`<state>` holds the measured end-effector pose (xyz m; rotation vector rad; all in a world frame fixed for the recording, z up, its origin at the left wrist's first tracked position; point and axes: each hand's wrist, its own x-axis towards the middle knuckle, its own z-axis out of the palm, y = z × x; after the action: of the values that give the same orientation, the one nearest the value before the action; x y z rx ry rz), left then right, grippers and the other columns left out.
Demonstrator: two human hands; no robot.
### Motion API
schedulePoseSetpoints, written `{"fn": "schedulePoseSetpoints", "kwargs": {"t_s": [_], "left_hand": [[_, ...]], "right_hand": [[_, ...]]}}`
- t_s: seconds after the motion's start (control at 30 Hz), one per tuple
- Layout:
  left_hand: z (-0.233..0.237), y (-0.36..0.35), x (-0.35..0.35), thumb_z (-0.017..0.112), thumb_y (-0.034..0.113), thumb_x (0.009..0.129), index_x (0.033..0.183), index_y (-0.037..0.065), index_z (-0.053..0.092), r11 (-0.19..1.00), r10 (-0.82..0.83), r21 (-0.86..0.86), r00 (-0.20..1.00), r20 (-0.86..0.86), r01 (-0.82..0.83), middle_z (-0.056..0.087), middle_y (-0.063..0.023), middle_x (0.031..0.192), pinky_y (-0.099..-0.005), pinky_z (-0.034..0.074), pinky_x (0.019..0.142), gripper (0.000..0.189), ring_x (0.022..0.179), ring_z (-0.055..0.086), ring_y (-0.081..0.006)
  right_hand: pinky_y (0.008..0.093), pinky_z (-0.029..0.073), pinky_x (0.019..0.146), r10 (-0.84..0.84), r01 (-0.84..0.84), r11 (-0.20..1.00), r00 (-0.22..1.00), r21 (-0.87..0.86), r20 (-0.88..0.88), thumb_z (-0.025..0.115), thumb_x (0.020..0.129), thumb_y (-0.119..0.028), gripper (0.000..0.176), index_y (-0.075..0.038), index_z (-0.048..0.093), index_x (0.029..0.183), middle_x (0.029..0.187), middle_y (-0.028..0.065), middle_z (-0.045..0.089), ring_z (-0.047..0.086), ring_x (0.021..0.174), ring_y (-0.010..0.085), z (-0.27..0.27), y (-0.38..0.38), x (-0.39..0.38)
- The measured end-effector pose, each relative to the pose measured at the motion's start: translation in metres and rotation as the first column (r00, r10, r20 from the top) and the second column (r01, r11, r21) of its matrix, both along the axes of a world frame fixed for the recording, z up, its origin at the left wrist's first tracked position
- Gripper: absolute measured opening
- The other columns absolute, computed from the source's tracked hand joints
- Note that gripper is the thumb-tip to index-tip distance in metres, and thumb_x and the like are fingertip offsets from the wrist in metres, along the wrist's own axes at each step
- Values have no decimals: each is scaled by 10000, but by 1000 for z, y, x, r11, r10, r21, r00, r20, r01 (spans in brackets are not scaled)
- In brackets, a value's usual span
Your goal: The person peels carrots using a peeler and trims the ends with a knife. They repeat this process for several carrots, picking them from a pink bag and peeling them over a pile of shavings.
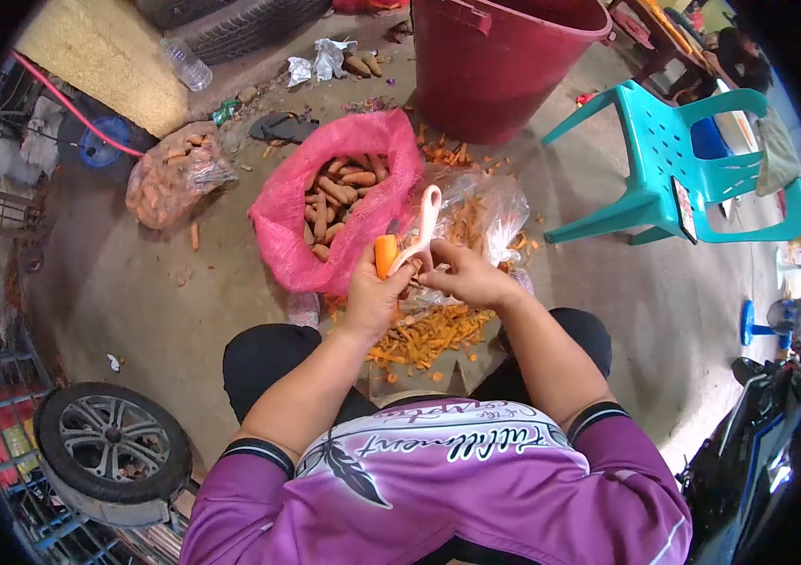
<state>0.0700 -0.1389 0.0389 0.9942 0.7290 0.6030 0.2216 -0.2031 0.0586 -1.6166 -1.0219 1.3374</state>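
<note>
My left hand [374,294] is wrapped round an orange carrot [385,255], whose peeled end points up. A white peeler [430,217] stands upright between my hands, touching the carrot side. My right hand [464,275] is closed near the lower part of the peeler, with its fingertips beside my left fingers; what they pinch is too small to make out. Just beyond my hands lies an open pink mesh sack [278,202] with unpeeled carrots [329,202] in it. Orange peelings [433,334] are heaped on the floor below my hands, beside a clear plastic bag [504,212].
A large red bin [504,71] stands beyond the sack. A green plastic chair [650,141] holding a phone [683,209] is at the right. A clear bag of carrots [170,184] sits at the left, near a slipper [284,127]. A wheel [113,438] is at the lower left.
</note>
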Motion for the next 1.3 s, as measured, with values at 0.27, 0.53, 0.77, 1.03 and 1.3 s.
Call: {"fn": "schedulePoseSetpoints", "kwargs": {"t_s": [0.27,0.53,0.77,1.03,1.3], "left_hand": [[-11,-13,6,667,28,670,1118,52,368,866,-217,423,963,-161,266,475,-16,922,-236,395,788,539,868,479,-107],[-12,-12,3,605,104,759,1114,57,379,848,-398,230,861,-317,477,481,-5,851,-198,392,542,424,663,467,-61],[-5,-19,1,614,111,743,1073,17,427,871,-433,116,857,-279,478,490,-23,813,-234,381,648,391,706,457,-101],[-9,-14,0,633,182,726,1048,5,457,858,-452,85,824,-343,506,533,-91,815,-307,424,692,407,732,531,-217],[1,-17,5,620,222,721,1070,-5,454,753,-310,323,742,-595,573,549,-209,926,-345,413,770,448,888,533,-346]], "right_hand": [[234,446,524,-527,505,847,758,-165,-384,560,800,-217,246,16,507,853,729,72,551,542,618,132,-20,9,7],[219,418,507,-410,526,846,747,89,-523,555,815,-195,182,-16,535,790,692,47,581,538,584,108,2,5,-3],[229,396,496,-686,746,653,657,133,-313,598,787,-186,193,-5,531,800,674,13,542,476,562,81,-21,14,18],[222,388,486,-679,725,661,688,194,-257,609,775,-185,199,10,569,775,665,21,562,482,561,76,-24,12,19],[242,438,518,-649,694,712,710,112,-274,547,814,-139,144,5,540,822,667,49,571,545,580,121,-4,7,17]]}}
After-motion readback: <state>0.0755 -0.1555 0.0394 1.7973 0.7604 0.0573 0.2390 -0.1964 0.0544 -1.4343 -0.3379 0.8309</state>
